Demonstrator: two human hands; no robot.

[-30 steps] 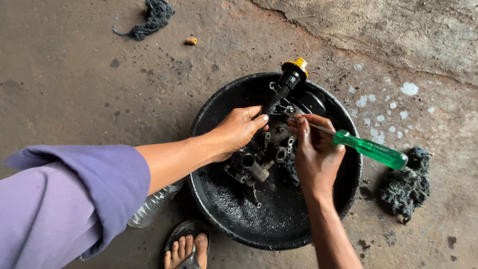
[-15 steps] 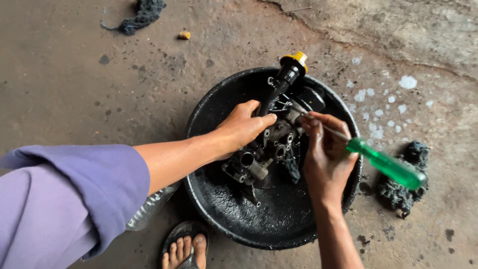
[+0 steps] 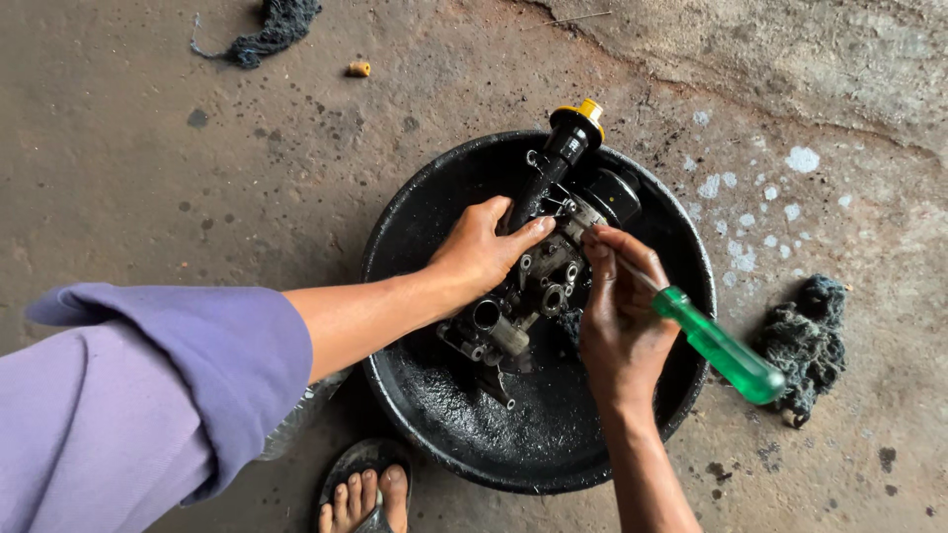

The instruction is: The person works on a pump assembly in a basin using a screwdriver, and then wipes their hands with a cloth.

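Note:
A greasy metal engine part, like a carburettor (image 3: 533, 296), lies in a round black basin (image 3: 434, 415) on the concrete floor. My left hand (image 3: 484, 252) presses down on the part's upper side and holds it steady. My right hand (image 3: 617, 316) grips a screwdriver with a green see-through handle (image 3: 721, 345); its shaft points up-left to the part near my fingertips. A black tool handle with a yellow cap (image 3: 571, 133) leans on the basin's far rim.
A dark oily rag (image 3: 805, 341) lies right of the basin, another rag (image 3: 272, 25) at the top left with a small yellowish bit (image 3: 358, 69) beside it. My sandalled foot (image 3: 370, 494) shows below the basin. White spots mark the floor at the right.
My right hand has turned the screwdriver, so the green handle has swung lower and more to the right. My left hand has stayed on the part.

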